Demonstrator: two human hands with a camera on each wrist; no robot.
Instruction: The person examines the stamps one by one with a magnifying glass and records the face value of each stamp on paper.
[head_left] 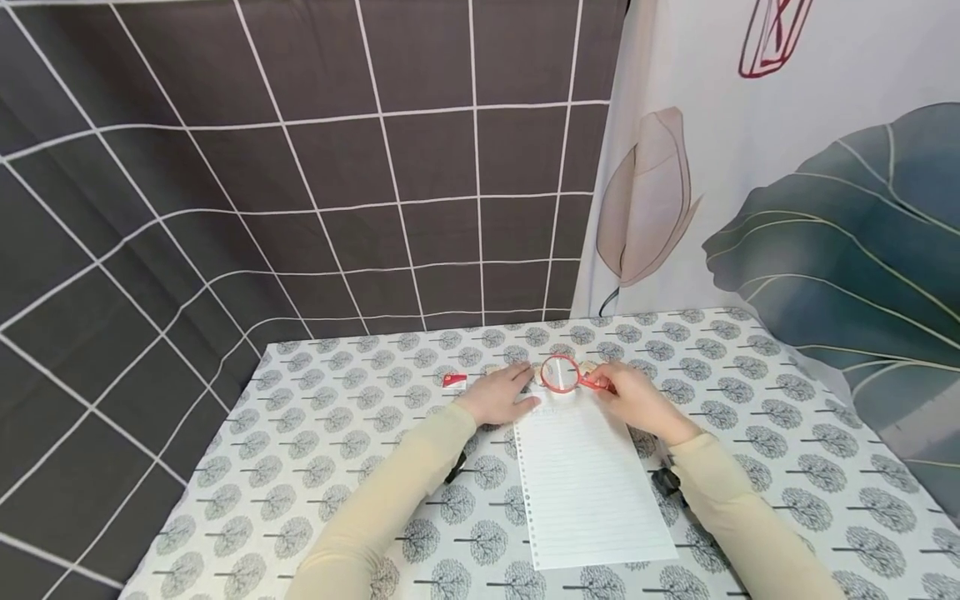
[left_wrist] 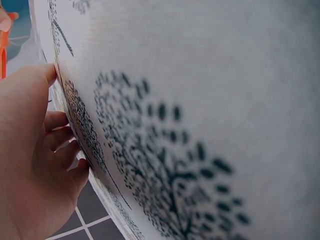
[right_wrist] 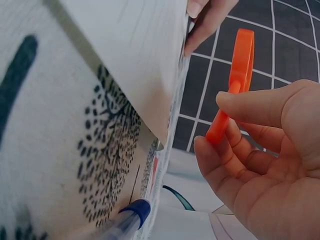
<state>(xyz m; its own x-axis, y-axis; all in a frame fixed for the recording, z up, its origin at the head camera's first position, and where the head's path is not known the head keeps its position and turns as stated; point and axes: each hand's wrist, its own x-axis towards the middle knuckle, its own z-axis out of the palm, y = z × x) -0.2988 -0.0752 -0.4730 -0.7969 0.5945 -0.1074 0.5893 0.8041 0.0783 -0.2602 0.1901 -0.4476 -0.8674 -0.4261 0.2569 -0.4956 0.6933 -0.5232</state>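
Red plastic frames the magnifying glass (head_left: 579, 377), held off the surface at the far edge of the lined sheet (head_left: 592, 492), toward the table (head_left: 300, 433)'s far edge. The right hand (head_left: 628, 395) pinches its handle; the left hand (head_left: 497, 395), fingers relaxed, grasps nothing. Apparent step: lens positioning; next move calls for steady alignment.

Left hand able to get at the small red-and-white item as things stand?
Probably yes: the small red-and-white item lies on the patterned cloth just left of the left hand, with nothing visible between them, and that hand appears to hold nothing.
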